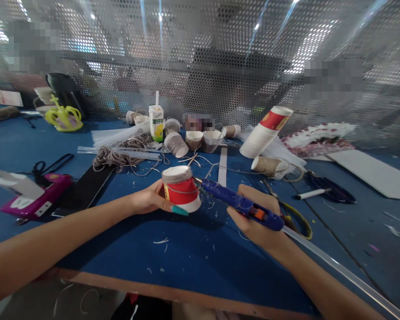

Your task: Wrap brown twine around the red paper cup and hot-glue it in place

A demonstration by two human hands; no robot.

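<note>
My left hand [154, 198] is closed around a red and white paper cup [182, 191], its thumb along the lower front. Grey cord is wound round the cup's upper part, and a strand crosses the red band. In my right hand [258, 218] is a blue hot glue gun [235, 199], with a long clear glue stick [340, 262] coming out of its back. The gun's nozzle points left at the cup's right side, close to the wound cord. Whether the tip touches the cup I cannot tell.
Cord-wrapped cups [176, 145], a drink carton [157, 123] and a cord tangle [115, 158] lie at the back. Stacked paper cups [265, 133] lean at the back right. Yellow-handled scissors [298, 218] lie beside my right hand. A purple device [42, 198] is at left.
</note>
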